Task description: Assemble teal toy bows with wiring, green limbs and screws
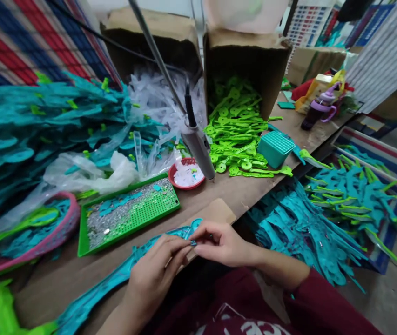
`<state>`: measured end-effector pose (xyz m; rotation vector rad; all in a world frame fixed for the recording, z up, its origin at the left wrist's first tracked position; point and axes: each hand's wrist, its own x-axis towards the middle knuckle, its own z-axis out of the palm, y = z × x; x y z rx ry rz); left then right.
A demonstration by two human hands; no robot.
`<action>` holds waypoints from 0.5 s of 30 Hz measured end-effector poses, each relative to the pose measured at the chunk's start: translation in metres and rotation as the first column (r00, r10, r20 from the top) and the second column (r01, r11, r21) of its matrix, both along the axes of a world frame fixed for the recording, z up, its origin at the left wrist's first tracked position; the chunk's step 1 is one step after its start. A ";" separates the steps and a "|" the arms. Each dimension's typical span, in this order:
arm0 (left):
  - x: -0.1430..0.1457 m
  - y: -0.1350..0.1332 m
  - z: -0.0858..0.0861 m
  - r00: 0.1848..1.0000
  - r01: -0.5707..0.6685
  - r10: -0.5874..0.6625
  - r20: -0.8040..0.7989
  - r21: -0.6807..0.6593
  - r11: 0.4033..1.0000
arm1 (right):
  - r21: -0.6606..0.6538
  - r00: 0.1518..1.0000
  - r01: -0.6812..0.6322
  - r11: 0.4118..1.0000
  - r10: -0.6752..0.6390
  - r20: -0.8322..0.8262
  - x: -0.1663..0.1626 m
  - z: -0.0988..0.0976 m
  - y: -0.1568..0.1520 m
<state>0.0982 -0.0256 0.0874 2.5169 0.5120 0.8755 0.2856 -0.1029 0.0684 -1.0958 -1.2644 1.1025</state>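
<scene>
Side by side above the bench edge, my left hand (152,265) and my right hand (222,244) meet at the fingertips. Between them shows a small dark teal piece (193,243), pinched by my right thumb and fingers and touched by the left fingertips. Under and beside my left hand runs a long teal plastic part (104,288); its rounded end (196,223) shows beyond the fingers. Whether my left fingers grip that part as well is hidden. A piece of cardboard (219,211) lies beneath the hands.
An electric screwdriver (198,149) hangs ahead. Around it are a green tray (156,209) of small metal pieces, a red basket (187,185), a pink basket (74,218), lime-green parts (235,125) and a teal box (275,148). Teal parts (303,228) pile up at right.
</scene>
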 end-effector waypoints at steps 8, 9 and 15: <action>0.024 -0.008 -0.004 0.970 -0.174 0.208 -0.124 0.244 0.954 | 0.306 0.921 0.091 0.948 -0.197 0.335 0.027 -0.041 0.019; 0.030 -0.009 -0.001 0.972 -0.160 0.195 -0.129 0.245 0.956 | 0.271 0.912 0.178 0.946 -0.262 0.316 0.037 -0.049 0.027; 0.156 0.052 0.022 0.964 -0.036 0.109 -0.242 0.289 0.957 | 0.117 0.855 0.410 0.904 -0.426 0.296 0.084 -0.085 0.072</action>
